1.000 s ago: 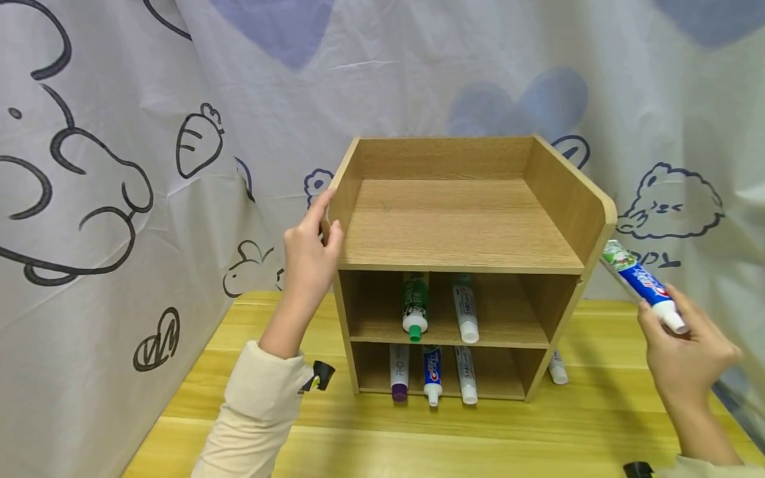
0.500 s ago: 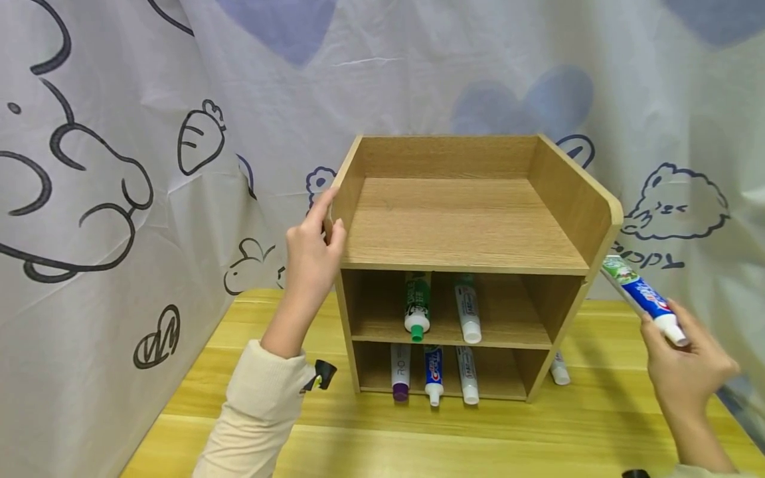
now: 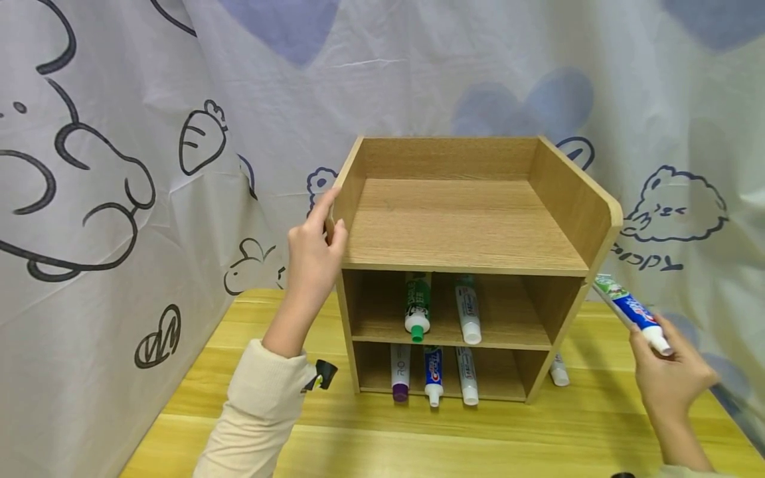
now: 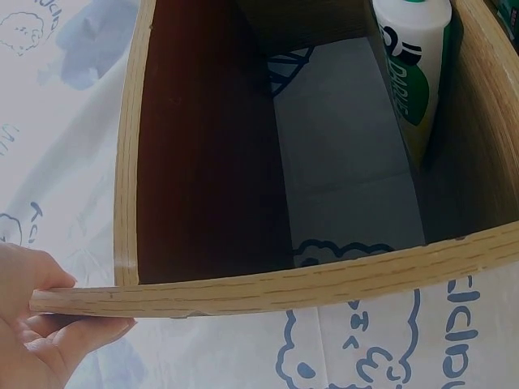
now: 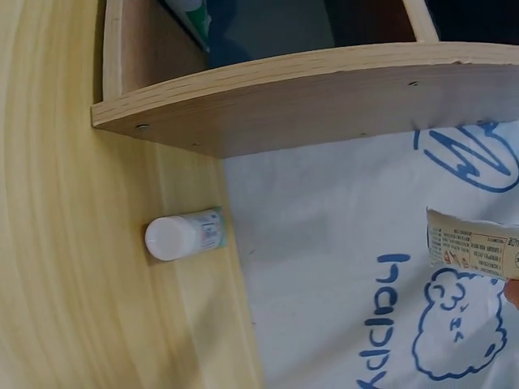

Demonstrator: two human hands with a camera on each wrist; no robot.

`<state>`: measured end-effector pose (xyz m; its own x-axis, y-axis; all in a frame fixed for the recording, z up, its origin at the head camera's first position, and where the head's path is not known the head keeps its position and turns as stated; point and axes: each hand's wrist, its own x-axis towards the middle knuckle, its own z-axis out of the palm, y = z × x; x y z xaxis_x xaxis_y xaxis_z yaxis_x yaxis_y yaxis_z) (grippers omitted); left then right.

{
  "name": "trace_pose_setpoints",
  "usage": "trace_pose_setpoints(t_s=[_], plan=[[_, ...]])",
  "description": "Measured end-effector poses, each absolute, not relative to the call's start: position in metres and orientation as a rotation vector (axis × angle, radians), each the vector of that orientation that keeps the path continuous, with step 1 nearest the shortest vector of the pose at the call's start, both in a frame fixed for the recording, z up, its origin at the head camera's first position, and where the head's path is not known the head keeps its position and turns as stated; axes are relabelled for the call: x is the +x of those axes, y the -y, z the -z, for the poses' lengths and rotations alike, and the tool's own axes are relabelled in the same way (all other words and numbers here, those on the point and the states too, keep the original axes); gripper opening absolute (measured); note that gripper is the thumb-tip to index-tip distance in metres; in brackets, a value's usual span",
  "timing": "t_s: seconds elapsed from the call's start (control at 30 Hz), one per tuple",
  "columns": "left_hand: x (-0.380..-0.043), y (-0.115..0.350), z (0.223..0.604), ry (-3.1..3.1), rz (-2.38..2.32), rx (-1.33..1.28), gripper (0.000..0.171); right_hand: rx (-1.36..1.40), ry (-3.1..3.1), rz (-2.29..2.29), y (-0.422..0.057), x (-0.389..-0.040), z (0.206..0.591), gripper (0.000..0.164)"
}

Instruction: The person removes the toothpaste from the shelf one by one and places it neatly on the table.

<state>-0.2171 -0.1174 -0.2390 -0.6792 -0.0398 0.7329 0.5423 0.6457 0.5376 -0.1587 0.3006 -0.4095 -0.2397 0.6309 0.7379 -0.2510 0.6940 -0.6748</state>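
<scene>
My left hand point(image 3: 313, 255) grips the left side panel of a wooden shelf unit point(image 3: 466, 226); in the left wrist view, thumb and fingers lie on opposite faces of the board. To the right of the unit, my right hand point(image 3: 672, 382) holds a blue, green and white toothpaste tube point(image 3: 635, 311) near its white cap, flat end tilted up and left. On the middle level lie a green toothpaste tube point(image 3: 418, 302) and a white one point(image 3: 469, 311). The bottom level holds a purple-capped tube point(image 3: 400, 373), a blue tube point(image 3: 433, 373) and another white tube point(image 3: 467, 376).
One more white-capped tube point(image 5: 185, 233) lies on the wooden table point(image 3: 478, 438), just right of the shelf unit and partly hidden by it in the head view. A white curtain point(image 3: 239, 99) with cartoon drawings hangs behind and to the left.
My right hand has come down and slightly left with the toothpaste tube, nearer the unit's right side. The left hand keeps its place on the panel.
</scene>
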Motion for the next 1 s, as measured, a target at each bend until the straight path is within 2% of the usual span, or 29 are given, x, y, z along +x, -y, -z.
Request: trace_pose_setpoints(t_s=[1.0], plan=[[-0.216,0.118,0.24,2.112,1.001,-0.393,0.043,-0.404,1.74,-0.838,-0.308,-0.168,0.452,0.033]])
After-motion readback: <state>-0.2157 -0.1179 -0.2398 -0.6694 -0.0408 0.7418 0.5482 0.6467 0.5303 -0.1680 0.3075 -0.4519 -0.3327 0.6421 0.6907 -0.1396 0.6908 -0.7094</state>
